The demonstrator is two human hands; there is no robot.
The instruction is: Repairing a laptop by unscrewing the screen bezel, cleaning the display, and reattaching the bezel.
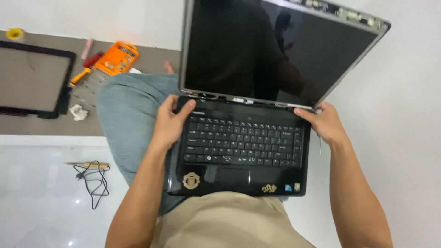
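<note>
A black laptop point(239, 147) rests open on my lap, its dark screen point(271, 50) bare of its front frame, with metal edges showing. My left hand point(171, 123) grips the base's upper left corner, thumb on the strip above the keyboard. At the upper right corner by the hinge, my right hand point(325, 123) holds the base; a thin wire-like piece hangs below it. My knee in grey-blue trousers point(126, 115) lies under the laptop's left side.
On the brown mat point(46, 126) at left lie a black screen bezel point(36, 80), an orange screwdriver kit point(117, 57), a red-handled tool point(92, 59) and a white crumpled bit point(79, 112). A soldering iron with a black cord point(92, 177) lies on the white floor. A tape roll point(15, 34) sits far left.
</note>
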